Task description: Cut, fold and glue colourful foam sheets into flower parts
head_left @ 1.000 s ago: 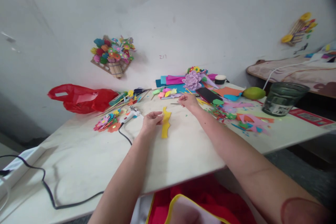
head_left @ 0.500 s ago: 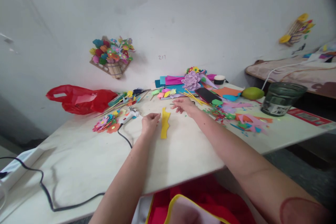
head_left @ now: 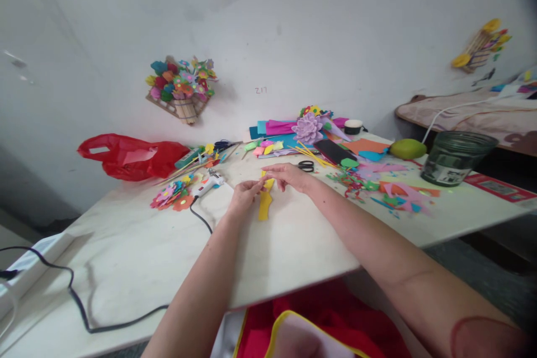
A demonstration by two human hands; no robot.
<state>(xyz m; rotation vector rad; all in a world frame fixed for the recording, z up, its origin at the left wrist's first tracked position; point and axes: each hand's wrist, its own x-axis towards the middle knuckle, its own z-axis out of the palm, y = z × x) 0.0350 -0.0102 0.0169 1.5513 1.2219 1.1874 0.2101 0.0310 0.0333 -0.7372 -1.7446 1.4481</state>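
A yellow wavy-edged strip [head_left: 264,207] lies upright on the white table, its upper part partly covered by my fingers. My left hand [head_left: 246,196] is at the strip's left edge, fingertips pressed together; whether they pinch anything is too small to tell. Reaching from the right, my right hand [head_left: 288,176] has its fingers stretched out over the top of the strip, its fingertips meeting those of the left. Black-handled scissors [head_left: 306,166] lie just behind my right hand. To the left rests a white glue gun [head_left: 208,183] with a black cord.
Foam flowers [head_left: 172,194] and a red plastic bag [head_left: 134,158] are on the left. Coloured scraps [head_left: 403,196], a phone [head_left: 334,153] and a green glass jar [head_left: 455,159] stand or lie on the right. A black cable [head_left: 79,302] crosses the near left.
My right hand has moved left and slightly down, over the strip's upper part. My left hand has shifted right to meet it. The scissors behind the right hand are now uncovered.
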